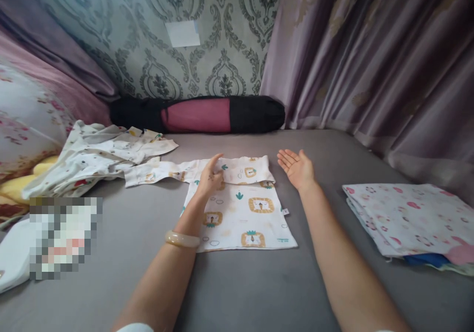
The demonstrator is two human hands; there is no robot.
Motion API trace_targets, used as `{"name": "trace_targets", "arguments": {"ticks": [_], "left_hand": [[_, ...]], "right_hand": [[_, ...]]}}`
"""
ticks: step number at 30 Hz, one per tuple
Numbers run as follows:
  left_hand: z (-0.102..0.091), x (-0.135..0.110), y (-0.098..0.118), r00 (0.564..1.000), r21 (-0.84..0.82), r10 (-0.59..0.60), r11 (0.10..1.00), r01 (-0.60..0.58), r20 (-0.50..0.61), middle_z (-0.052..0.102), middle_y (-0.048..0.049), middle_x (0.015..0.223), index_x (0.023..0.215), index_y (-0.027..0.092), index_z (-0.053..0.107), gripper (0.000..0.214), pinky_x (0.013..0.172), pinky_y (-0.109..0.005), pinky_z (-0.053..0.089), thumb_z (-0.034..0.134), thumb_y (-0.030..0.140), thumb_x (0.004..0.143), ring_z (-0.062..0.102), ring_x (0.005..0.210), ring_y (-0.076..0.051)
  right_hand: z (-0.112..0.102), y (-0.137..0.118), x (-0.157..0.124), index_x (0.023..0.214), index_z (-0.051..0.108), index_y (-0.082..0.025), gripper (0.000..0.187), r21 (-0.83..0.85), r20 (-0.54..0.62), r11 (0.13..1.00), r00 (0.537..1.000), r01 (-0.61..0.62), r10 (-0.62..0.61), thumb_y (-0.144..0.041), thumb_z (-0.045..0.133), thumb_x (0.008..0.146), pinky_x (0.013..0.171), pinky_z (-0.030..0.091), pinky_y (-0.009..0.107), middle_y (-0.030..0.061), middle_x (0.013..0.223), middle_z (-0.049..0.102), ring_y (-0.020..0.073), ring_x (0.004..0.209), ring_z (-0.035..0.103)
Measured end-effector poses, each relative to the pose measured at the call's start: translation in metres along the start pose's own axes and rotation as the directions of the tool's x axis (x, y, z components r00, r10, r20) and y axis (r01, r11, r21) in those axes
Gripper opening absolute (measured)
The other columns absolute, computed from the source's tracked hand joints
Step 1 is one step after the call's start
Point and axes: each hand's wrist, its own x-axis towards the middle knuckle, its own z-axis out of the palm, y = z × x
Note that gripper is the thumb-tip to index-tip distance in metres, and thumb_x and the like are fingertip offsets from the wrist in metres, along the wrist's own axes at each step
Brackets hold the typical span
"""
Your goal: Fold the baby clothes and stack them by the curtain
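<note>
A white children's top (pixel 242 223) with lion and green leaf prints lies flat on the bed in front of me. One sleeve stretches out to the left, and a folded strip of the fabric lies across its upper part. My left hand (pixel 212 178) rests on that upper part near the base of the left sleeve, fingers extended and partly hidden behind the hand. Just past the top's right edge, my right hand (pixel 298 170) is held palm up with its fingers stretched out, holding nothing and apart from the cloth. A bangle (pixel 182 239) circles my left wrist.
Crumpled white printed clothes (pixel 92 149) lie at the left, touching the sleeve's end. A folded stack of printed cloth (pixel 411 218) is at the right. A black and pink bolster-shaped bag (pixel 196 115) lies along the wall. A blurred-out item (pixel 66 243) lies at the left front.
</note>
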Motion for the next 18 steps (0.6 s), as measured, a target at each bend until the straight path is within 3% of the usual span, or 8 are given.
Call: {"name": "trace_targets", "arguments": {"ticks": [5,8,9,11,14,16,18], "left_hand": [[-0.004,0.006,0.000,0.971,-0.032,0.083,0.995,-0.092,-0.222,0.067,-0.0025,0.093,0.112,0.021,0.070,0.044,0.070,-0.025,0.050,0.056,0.016,0.071,0.058,0.077,-0.016],[-0.007,0.007,-0.003,0.967,-0.055,0.053,0.996,-0.069,-0.251,0.067,-0.0022,0.085,0.112,0.019,0.071,0.043,0.070,-0.027,0.051,0.055,0.018,0.072,0.059,0.074,-0.017],[-0.008,0.007,-0.005,0.964,-0.062,0.049,0.996,-0.067,-0.262,0.066,-0.0021,0.082,0.111,0.019,0.071,0.042,0.070,-0.027,0.051,0.054,0.018,0.073,0.059,0.073,-0.017],[-0.009,0.008,-0.007,0.954,-0.072,0.066,0.993,-0.091,-0.293,0.067,-0.0024,0.083,0.107,0.019,0.072,0.038,0.073,-0.028,0.051,0.054,0.019,0.073,0.060,0.074,-0.017],[-0.010,0.008,-0.006,0.936,-0.084,0.168,0.976,-0.203,-0.309,0.067,-0.0032,0.089,0.100,0.019,0.074,0.032,0.077,-0.028,0.051,0.055,0.020,0.074,0.062,0.079,-0.017],[-0.009,0.007,-0.003,0.916,-0.086,0.267,0.949,-0.304,-0.301,0.067,-0.0036,0.093,0.094,0.020,0.074,0.027,0.079,-0.027,0.051,0.055,0.020,0.075,0.063,0.084,-0.017],[-0.009,0.007,-0.002,0.896,-0.080,0.324,0.928,-0.363,-0.302,0.067,-0.0037,0.095,0.090,0.020,0.074,0.025,0.079,-0.027,0.050,0.054,0.020,0.075,0.063,0.086,-0.016]], "right_hand": [[-0.004,0.015,0.006,0.093,0.063,-0.021,0.031,-0.217,-0.016,0.975,0.998,0.048,-0.053,-0.037,0.037,0.100,0.102,0.048,0.036,0.0106,0.120,0.068,0.0174,0.111,0.064],[0.000,0.029,0.007,0.105,0.064,-0.022,0.025,-0.500,0.073,0.848,0.984,0.177,-0.162,-0.036,0.045,0.095,0.107,0.043,0.042,0.0092,0.127,0.065,0.0204,0.120,0.059],[0.002,0.034,0.005,0.111,0.064,-0.023,0.028,-0.614,0.140,0.752,0.971,0.239,-0.194,-0.037,0.046,0.094,0.109,0.040,0.044,0.0084,0.130,0.064,0.0211,0.124,0.056],[0.007,0.043,0.000,0.123,0.061,-0.021,0.038,-0.793,0.310,0.482,0.928,0.372,-0.206,-0.036,0.042,0.094,0.114,0.033,0.043,0.0090,0.139,0.057,0.0213,0.131,0.049],[0.013,0.055,-0.012,0.141,0.048,-0.015,0.050,-0.863,0.497,0.052,0.863,0.503,-0.092,-0.033,0.036,0.096,0.120,0.019,0.044,0.0122,0.156,0.035,0.0217,0.145,0.029],[0.015,0.062,-0.021,0.149,0.037,-0.012,0.056,-0.848,0.515,-0.148,0.857,0.510,0.002,-0.034,0.031,0.098,0.121,0.011,0.049,0.0129,0.161,0.021,0.0234,0.149,0.015],[0.015,0.066,-0.026,0.153,0.029,-0.009,0.060,-0.832,0.492,-0.261,0.868,0.491,0.066,-0.038,0.027,0.099,0.120,0.008,0.052,0.0134,0.162,0.014,0.0251,0.150,0.009]]}}
